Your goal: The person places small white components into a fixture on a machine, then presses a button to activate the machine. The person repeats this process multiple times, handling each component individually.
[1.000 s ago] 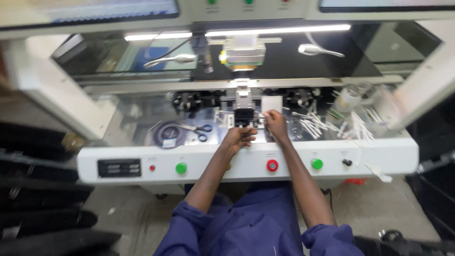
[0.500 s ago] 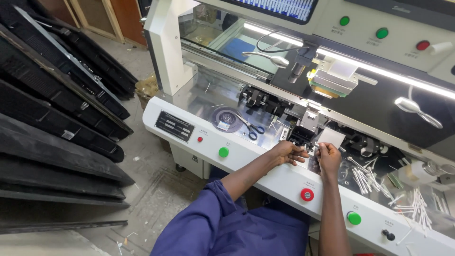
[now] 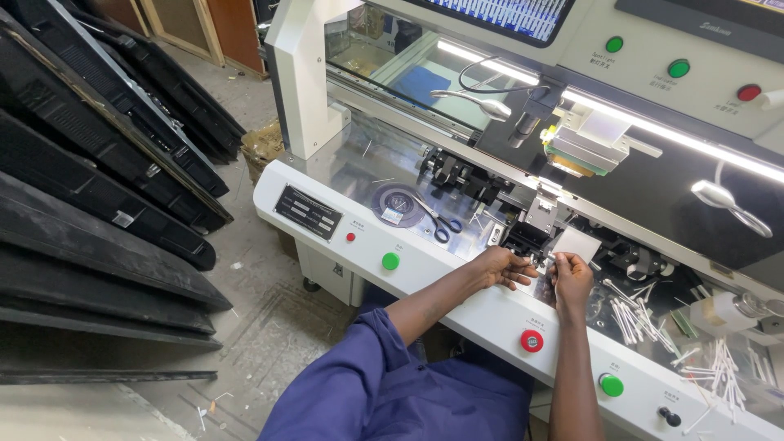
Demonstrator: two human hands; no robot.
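Two hands meet at a small white card (image 3: 576, 243) lying on the machine bed (image 3: 384, 163), just beyond the fingertips. The right hand (image 3: 569, 278) has its fingers curled together, pinching something thin at the card's near edge; what it is cannot be told. The left hand (image 3: 504, 266) rests just beside it, fingers bent and close together, tips toward the black clamp block (image 3: 527, 238). Scissors (image 3: 439, 224) lie farther left of the fingers; white swabs (image 3: 645, 314) lie scattered to their right.
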